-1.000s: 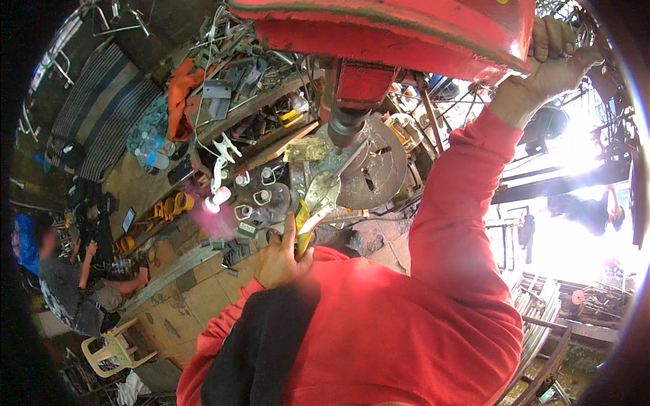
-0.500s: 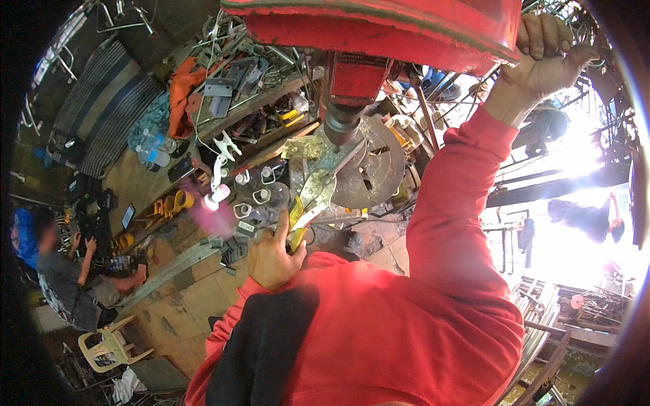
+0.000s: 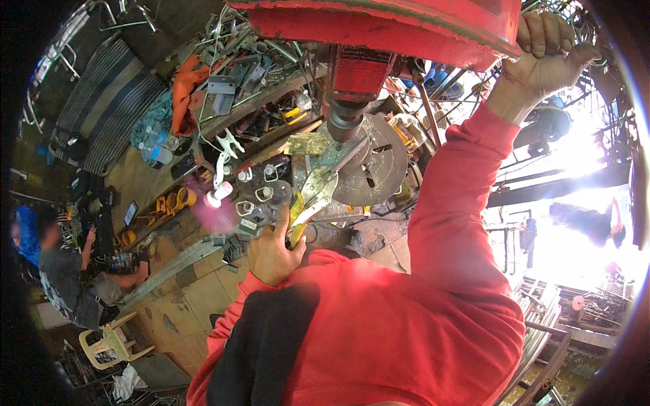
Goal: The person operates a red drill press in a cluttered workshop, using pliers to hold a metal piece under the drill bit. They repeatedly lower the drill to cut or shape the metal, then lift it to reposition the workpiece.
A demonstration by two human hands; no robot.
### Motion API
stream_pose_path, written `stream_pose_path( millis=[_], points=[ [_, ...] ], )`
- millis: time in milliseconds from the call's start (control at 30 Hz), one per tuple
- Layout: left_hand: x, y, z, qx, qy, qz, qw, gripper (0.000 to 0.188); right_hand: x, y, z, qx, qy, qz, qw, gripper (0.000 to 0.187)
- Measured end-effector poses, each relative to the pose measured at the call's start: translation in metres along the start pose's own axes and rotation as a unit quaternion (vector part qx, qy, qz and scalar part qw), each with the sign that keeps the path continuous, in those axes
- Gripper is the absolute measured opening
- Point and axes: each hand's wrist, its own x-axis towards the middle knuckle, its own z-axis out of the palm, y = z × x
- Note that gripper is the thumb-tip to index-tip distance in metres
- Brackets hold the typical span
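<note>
My left hand [image 3: 272,252] is closed round the yellow-gripped handles of silver locking pliers [image 3: 318,192]. The pliers' jaws reach over the round slotted table [image 3: 389,177] of a red drill press, and a narrow metal piece [image 3: 351,157] extends from them beneath the chuck [image 3: 344,122]. My right hand [image 3: 539,66] is raised beside the right edge of the red drill press head [image 3: 386,30]. Its fingers are curled in and its thumb sticks out; whatever they grip is hidden.
A wooden block [image 3: 305,144] lies left of the chuck. Several clear bottles [image 3: 274,193] stand beside the pliers, near a shelf cluttered with metal parts. At the far left a person [image 3: 71,271] sits low, near a plastic chair [image 3: 108,342]. Metal bars are piled at the right.
Both my hands and the pliers keep nearly the same place; the view shifts slightly. The person at the left has moved their arms.
</note>
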Motion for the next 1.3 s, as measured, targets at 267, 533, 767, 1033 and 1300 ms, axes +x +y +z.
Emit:
stream_pose_path(
  millis=[267,533,767,1033,1300],
  points=[
    [0.002,-0.001,-0.004,0.008,-0.002,0.01,1.0,0.081,-0.008,0.027,0.03,0.09,-0.079,-0.081,0.99,0.045],
    [0.0,-0.002,-0.003,0.004,0.012,0.018,1.0,0.08,-0.006,0.022,0.026,0.058,-0.066,-0.054,0.995,0.045],
    [0.002,0.001,-0.002,0.013,-0.009,-0.001,1.0,0.08,-0.007,0.024,0.028,0.051,-0.054,-0.065,0.995,0.047],
    [0.0,0.001,-0.004,-0.01,0.013,0.02,1.0,0.081,-0.007,0.025,0.031,0.053,-0.046,-0.08,0.994,0.047],
    [-0.001,-0.002,-0.001,-0.027,0.039,0.028,0.998,0.08,-0.011,0.026,0.034,0.072,-0.06,-0.085,0.992,0.045]
  ],
)
